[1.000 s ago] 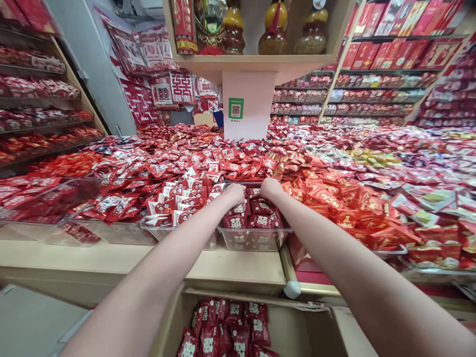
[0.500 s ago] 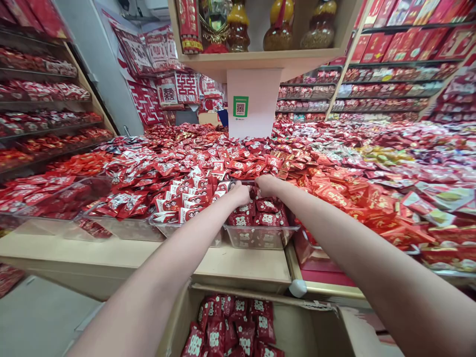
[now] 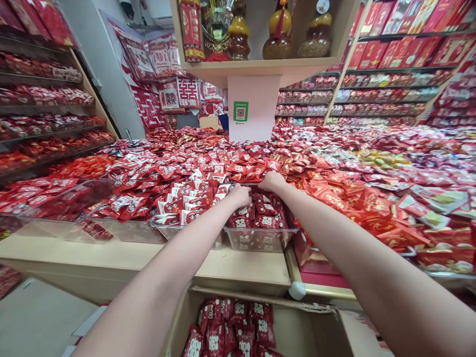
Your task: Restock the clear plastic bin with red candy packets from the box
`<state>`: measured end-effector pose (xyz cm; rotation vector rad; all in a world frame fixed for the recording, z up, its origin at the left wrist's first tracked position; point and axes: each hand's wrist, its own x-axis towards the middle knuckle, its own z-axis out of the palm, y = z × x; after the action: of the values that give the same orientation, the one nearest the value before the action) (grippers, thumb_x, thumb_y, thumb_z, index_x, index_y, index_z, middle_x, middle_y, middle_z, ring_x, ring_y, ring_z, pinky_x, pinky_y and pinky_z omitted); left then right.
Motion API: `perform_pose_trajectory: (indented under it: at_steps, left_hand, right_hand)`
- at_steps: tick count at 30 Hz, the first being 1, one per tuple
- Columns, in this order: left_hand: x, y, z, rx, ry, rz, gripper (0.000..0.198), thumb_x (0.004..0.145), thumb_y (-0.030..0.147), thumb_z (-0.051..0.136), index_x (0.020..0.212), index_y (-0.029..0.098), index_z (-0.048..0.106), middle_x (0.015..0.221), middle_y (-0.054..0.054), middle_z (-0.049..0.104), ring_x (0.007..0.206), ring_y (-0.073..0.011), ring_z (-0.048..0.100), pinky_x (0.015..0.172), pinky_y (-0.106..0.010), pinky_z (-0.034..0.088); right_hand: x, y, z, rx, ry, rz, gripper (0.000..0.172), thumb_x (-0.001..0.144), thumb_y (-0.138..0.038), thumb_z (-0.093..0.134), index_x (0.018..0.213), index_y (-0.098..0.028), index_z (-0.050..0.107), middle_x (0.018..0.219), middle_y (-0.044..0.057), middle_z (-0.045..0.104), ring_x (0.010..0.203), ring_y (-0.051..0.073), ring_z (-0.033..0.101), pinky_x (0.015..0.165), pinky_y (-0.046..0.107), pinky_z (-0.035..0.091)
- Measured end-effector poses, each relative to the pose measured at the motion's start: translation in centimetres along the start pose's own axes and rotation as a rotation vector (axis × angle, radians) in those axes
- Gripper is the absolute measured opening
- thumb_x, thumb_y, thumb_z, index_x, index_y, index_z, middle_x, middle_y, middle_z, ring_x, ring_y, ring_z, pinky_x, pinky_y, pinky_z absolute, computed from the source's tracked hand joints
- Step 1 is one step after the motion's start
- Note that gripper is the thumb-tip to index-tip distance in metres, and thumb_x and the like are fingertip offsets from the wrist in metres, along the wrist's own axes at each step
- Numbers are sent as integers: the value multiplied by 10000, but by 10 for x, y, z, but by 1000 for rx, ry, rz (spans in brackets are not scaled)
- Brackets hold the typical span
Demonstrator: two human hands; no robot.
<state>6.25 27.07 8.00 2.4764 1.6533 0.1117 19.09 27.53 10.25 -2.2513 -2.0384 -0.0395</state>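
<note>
Both arms reach forward to the far end of a clear plastic bin (image 3: 256, 239) that holds dark red candy packets (image 3: 266, 221) with white print. At the bin's back left, my left hand (image 3: 241, 195) is bent with its fingers curled downward. My right hand (image 3: 273, 182) is at the back right edge, its fingers closed and pointing down and inward. The two hands are a short gap apart. What their fingertips grip, if anything, is hidden. Below, an open cardboard box (image 3: 308, 317) contains similar dark red packets (image 3: 230, 327) heaped on its left side.
A neighbouring bin of red-and-white packets (image 3: 193, 201) sits to the left, and orange-red packets (image 3: 353, 203) are piled to the right. A wooden counter edge (image 3: 241, 267) runs in front. Overhead juts a display shelf (image 3: 260, 67) on a white post (image 3: 256, 114).
The view has tilted slightly upward. My right hand has risen a little relative to the bin, while my left hand stays nearly in place.
</note>
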Motion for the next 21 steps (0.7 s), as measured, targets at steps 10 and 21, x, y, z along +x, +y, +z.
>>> perform_pose_trajectory:
  at_steps: [10,21]
  left_hand:
    - [4,-3,2,-16,59,-11,493,653,449,553,1117,283,519,1152,-81,474,1063,-281,447,844,-319,358]
    - [7,-2,5,10,53,-28,468,660,422,534,1115,312,514,1120,-80,481,1043,-277,465,827,-321,379]
  right_hand:
    - [-8,-5,-14,-188,-150,-271,403,647,-112,580,1050,-112,565,985,152,596,941,255,539,755,283,417]
    - [-19,5,-15,-438,-329,-408,468,586,-161,680,1037,-94,576,1032,177,537,1064,281,415,792,303,410]
